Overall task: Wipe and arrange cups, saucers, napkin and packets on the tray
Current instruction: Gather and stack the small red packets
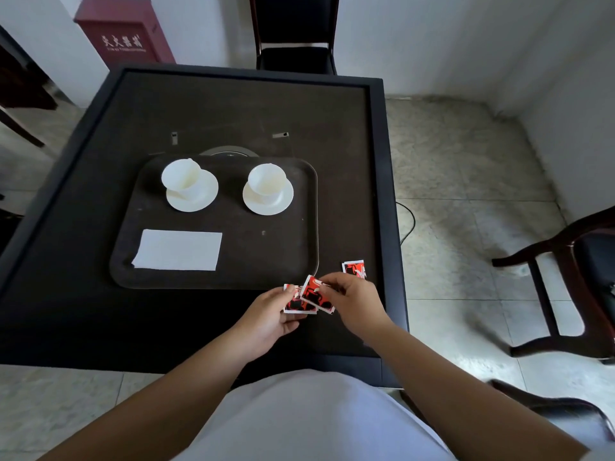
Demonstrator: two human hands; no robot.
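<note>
Just below the dark brown plastic tray [309, 227] at centre frame, the left hand [271, 316] pinches a red-and-black printed paper packet [294, 304], while the right hand [352, 299] pinches a second packet [314, 294] overlapping it. A third packet [353, 268] lies on the black table [83, 311] just right of the tray. On the tray sit two white cups [181, 174] [266, 177] on white saucers [196, 199] [268, 202] and, lower left, a folded white napkin [178, 250]

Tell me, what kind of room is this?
Probably a tea room or games room: a square black table with padded chairs around it, and a tray holding cups on saucers.
</note>
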